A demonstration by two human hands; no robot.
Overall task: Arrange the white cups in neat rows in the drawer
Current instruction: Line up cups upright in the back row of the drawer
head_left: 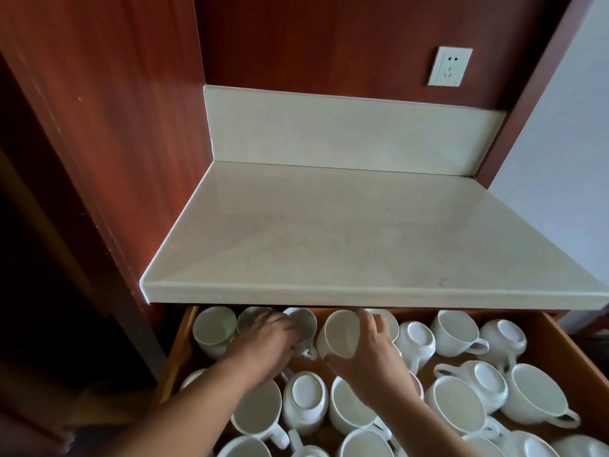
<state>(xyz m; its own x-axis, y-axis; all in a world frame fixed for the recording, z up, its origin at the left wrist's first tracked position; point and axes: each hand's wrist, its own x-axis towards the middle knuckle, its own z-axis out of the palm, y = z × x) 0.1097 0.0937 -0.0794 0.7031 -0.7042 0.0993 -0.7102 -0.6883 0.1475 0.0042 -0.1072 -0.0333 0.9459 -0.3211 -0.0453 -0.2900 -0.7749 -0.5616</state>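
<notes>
An open wooden drawer below a stone counter holds several white cups, some upright, some upside down, lying in disorder. My left hand grips one white cup near the drawer's back. My right hand holds another white cup, tilted with its mouth toward me. An upright cup stands in the back left corner. Further cups, such as an upturned one and an upright one, lie to the right.
The pale stone counter overhangs the drawer's back and hides the cups there. Red-brown wooden panels rise on the left and behind. A white wall socket sits above the counter's backsplash.
</notes>
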